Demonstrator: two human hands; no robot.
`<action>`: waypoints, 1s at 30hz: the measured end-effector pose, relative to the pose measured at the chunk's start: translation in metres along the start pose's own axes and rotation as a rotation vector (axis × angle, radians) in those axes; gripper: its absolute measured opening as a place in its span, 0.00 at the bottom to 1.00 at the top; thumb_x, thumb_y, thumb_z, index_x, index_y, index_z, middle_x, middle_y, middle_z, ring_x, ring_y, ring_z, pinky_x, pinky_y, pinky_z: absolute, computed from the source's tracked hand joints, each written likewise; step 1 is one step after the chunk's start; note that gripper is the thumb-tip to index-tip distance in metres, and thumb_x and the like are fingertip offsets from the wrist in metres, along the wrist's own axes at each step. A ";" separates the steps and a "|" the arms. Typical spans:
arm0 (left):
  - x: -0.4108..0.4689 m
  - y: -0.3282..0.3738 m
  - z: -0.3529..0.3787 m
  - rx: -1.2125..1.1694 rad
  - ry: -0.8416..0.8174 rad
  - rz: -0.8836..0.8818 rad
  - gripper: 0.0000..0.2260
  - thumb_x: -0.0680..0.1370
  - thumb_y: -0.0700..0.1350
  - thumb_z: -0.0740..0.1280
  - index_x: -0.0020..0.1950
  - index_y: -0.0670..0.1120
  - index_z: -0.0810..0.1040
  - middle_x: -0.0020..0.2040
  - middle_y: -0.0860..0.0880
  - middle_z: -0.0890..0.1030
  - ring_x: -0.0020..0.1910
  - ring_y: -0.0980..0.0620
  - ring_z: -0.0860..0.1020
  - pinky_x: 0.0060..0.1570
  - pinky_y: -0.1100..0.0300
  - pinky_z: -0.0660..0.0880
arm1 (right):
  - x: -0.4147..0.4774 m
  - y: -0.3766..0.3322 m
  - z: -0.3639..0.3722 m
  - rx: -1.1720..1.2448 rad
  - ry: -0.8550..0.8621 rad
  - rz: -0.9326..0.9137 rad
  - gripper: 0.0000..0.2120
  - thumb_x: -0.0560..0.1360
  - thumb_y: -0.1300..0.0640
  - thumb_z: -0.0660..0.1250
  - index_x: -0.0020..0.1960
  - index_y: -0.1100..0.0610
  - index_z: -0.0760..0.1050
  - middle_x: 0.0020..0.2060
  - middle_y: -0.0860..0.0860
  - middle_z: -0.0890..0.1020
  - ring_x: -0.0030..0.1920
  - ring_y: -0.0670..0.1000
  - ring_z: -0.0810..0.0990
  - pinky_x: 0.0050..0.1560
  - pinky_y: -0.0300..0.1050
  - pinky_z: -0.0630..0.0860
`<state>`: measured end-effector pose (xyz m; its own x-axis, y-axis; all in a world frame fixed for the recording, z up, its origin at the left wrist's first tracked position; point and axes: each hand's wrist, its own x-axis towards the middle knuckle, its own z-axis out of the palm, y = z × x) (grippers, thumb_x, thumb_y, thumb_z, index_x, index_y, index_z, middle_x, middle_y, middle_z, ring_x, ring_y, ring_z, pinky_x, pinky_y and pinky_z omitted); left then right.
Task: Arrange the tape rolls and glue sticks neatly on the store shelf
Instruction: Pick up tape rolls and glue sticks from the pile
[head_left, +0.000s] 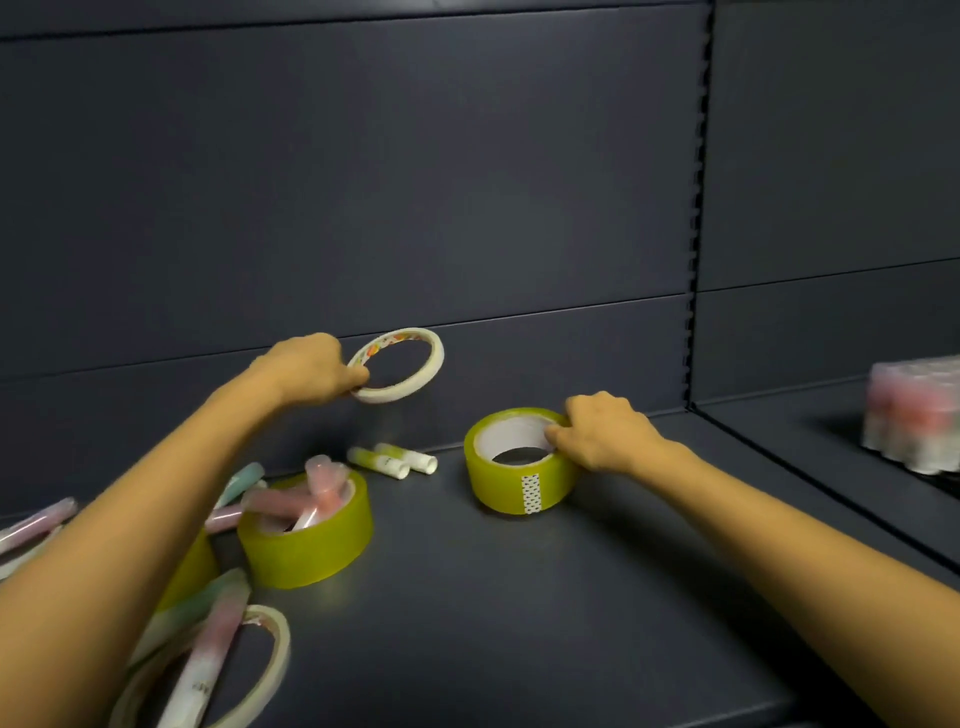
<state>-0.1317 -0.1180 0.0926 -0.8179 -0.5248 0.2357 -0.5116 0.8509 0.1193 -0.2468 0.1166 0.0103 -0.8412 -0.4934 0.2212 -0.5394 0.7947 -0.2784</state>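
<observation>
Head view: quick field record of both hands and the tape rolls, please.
left hand: holds thin white tape ring, raised above shelf
right hand: grips yellow-green tape roll resting on shelf
second yellow-green roll: left of centre, pink glue sticks lying in its core
white-green glue sticks: two, lying by the back wall

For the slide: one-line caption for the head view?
Left hand holds a thin white tape roll aloft; right hand grips a yellow-green roll on the shelf; glue sticks scattered nearby.
</observation>
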 end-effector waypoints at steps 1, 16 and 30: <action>-0.001 0.012 -0.003 -0.006 0.008 0.030 0.19 0.75 0.50 0.64 0.26 0.44 0.68 0.26 0.48 0.66 0.27 0.50 0.65 0.31 0.58 0.61 | -0.005 0.011 -0.007 0.010 0.018 0.018 0.15 0.78 0.49 0.58 0.51 0.60 0.74 0.52 0.59 0.78 0.47 0.58 0.74 0.44 0.47 0.68; -0.074 0.289 0.007 -0.078 -0.085 0.480 0.16 0.76 0.51 0.63 0.33 0.44 0.78 0.26 0.49 0.66 0.27 0.51 0.63 0.29 0.59 0.59 | -0.140 0.241 -0.124 -0.006 0.211 0.275 0.12 0.76 0.48 0.59 0.42 0.57 0.72 0.42 0.57 0.77 0.44 0.58 0.73 0.41 0.46 0.68; -0.147 0.492 0.044 -0.136 -0.148 0.536 0.16 0.75 0.50 0.63 0.28 0.47 0.74 0.28 0.50 0.72 0.31 0.50 0.70 0.36 0.59 0.66 | -0.216 0.438 -0.180 0.112 0.244 0.444 0.13 0.75 0.49 0.62 0.38 0.56 0.66 0.41 0.60 0.83 0.48 0.58 0.79 0.52 0.52 0.76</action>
<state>-0.2749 0.3767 0.0739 -0.9870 -0.0082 0.1608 0.0155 0.9893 0.1454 -0.2950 0.6350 0.0089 -0.9637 -0.0100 0.2668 -0.1447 0.8594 -0.4904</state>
